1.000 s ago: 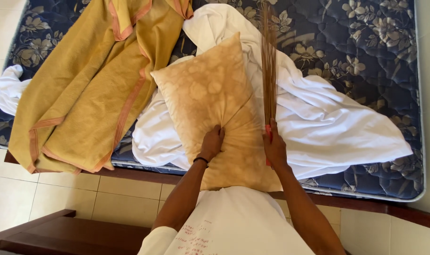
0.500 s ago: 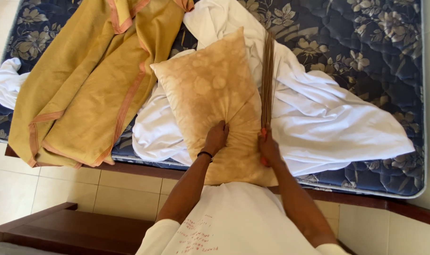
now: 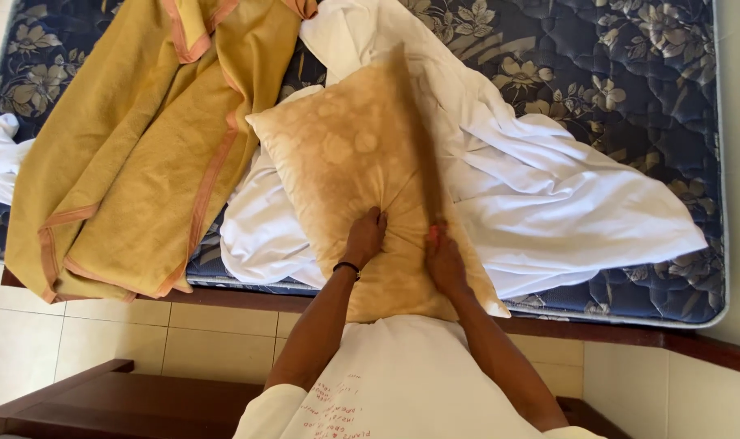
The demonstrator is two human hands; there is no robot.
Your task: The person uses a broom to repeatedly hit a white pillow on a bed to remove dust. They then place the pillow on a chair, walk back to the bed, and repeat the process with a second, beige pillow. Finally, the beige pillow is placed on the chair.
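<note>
Pillow (image 3: 362, 162), stained yellow, lies on a white sheet (image 3: 549, 203) over the blue floral mattress (image 3: 614, 73). Head view: left hand (image 3: 363, 237) closed, pinching pillow fabric at its near end; right hand (image 3: 443, 262) just beside it w/ a red-tipped thing, grip cannot tell. Yellow blanket (image 3: 134, 162) well left of both hands. Pillow looks bare & bed unmade, so most seems left.

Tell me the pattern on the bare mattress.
The mattress is quilted dark blue with pale floral print, seen in the head view.
</note>
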